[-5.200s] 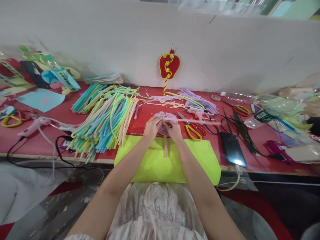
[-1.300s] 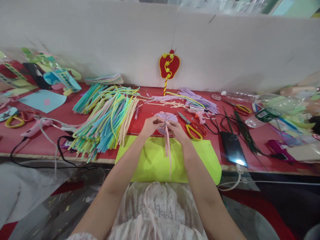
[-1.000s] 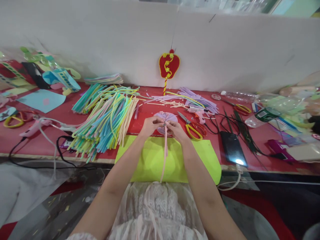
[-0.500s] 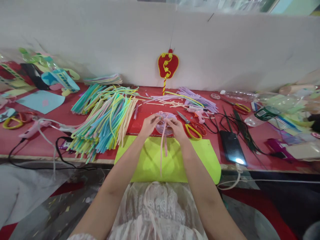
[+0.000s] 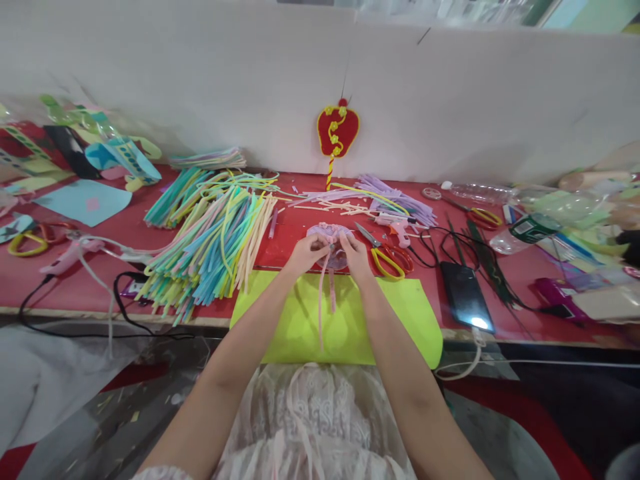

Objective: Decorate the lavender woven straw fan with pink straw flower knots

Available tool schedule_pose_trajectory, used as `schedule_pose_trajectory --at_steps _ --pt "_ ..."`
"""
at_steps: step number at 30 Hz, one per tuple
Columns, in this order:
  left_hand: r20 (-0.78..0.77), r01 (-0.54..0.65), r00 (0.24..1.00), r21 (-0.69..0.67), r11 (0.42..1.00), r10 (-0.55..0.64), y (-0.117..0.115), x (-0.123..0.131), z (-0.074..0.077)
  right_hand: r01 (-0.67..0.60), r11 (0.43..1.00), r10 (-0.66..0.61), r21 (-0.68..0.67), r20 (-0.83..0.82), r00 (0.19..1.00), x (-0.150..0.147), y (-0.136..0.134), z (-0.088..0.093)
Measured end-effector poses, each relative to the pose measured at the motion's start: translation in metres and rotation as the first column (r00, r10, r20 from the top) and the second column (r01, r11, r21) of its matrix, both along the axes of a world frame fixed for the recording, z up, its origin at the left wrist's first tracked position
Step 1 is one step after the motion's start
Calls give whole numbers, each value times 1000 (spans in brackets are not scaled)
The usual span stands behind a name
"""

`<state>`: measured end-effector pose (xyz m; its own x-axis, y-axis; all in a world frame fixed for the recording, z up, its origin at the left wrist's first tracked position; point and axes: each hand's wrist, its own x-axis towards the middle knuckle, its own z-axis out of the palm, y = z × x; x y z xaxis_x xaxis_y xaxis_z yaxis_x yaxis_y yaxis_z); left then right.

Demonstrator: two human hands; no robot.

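Observation:
Both hands work at a small lilac fan-shaped craft piece (image 5: 317,231) with pink trim, above the red tabletop. A short pink-lilac stem (image 5: 333,297) points down from it toward me. My left hand (image 5: 306,255) is closed, thumb and forefinger pinching a pink pipe cleaner (image 5: 321,313) near the middle of the piece. The loose end of that pipe cleaner hangs over a lime-green sheet (image 5: 295,327). At the piece's right side my right hand (image 5: 357,257) is closed on it, its fingertips partly hidden.
Bundled coloured pipe cleaners (image 5: 210,247) lie left, lilac ones (image 5: 395,200) behind. Yellow-and-red-handled scissors (image 5: 383,257) and a glue gun (image 5: 397,230) are right of my hands. Farther right are a phone (image 5: 466,293) and bottles (image 5: 525,232). A red fan (image 5: 339,133) leans at the wall.
My left hand has shifted slightly right and down, from the piece's upper left edge toward its middle. My right hand's fingers have risen a little. The pink pipe cleaner still hangs down.

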<state>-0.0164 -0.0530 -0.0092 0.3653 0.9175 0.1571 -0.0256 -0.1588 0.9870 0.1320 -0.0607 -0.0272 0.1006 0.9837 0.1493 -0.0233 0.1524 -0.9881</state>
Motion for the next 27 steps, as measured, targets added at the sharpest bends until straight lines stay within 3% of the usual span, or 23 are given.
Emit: schedule_pose_trajectory --at_steps 5,12,17,21,27 --pt "5 -6 1000 39 999 6 1 0 0 -8 999 7 46 21 1000 -2 -3 6" --pt "84 98 992 -69 993 -92 2 5 -3 49 997 -47 56 -47 998 0 -5 10" --pt "54 -16 998 -48 999 19 6 0 -3 44 998 -41 38 -82 996 1 -3 8" --pt "30 -2 1000 -44 999 4 9 -5 -2 -2 1000 -1 -23 -105 994 2 -2 6" --pt "246 18 969 -171 985 25 11 -12 -1 -130 980 83 -149 -290 954 3 -3 8"
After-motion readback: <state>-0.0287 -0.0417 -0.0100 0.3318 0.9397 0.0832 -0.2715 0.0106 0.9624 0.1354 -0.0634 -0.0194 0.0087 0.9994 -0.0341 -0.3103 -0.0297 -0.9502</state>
